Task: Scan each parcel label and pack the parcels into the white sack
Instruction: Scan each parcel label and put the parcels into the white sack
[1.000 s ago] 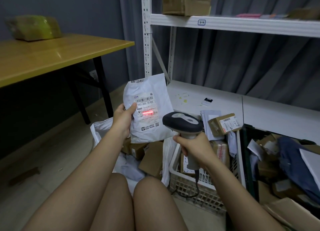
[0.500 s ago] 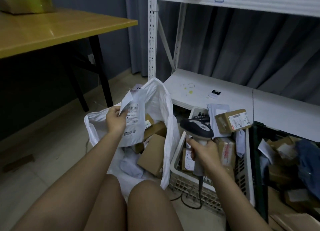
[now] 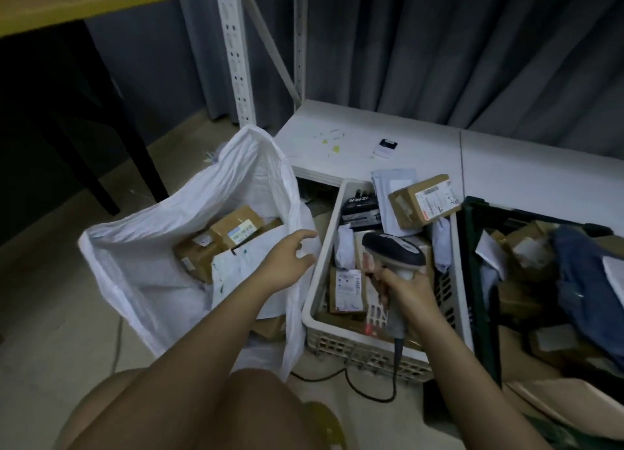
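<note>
Over the open mouth of the white sack [image 3: 162,263], the left hand [image 3: 287,263] hangs with fingers spread and relaxed, holding nothing. Half a second ago this hand gripped a white mailer at the sack's rim; now that white mailer [image 3: 236,270] lies inside the sack, on top of the brown boxes [image 3: 233,230] already packed there, and the hand has moved off toward the sack's right edge, next to the white basket [image 3: 324,270].

The right hand [image 3: 405,287] stays wrapped around the grip of the barcode scanner [image 3: 393,250], fingers curled tight on it. The scanner now sits lower than before, over the basket's contents, its head pointing away from the person; its cable [image 3: 368,392] trails down across the floor in front of the basket.

Unscanned parcels fill the basket: a labelled brown box [image 3: 422,201] rests tilted at its far end on a pale mailer [image 3: 393,186], and a small labelled parcel [image 3: 347,289] lies just left of the right hand. A dark crate [image 3: 472,280] stands just right of the basket, with more boxes inside.

The camera has tipped further downward since the earlier frame, so the wooden bench [image 3: 84,0] shows only its edge at upper left.
</note>
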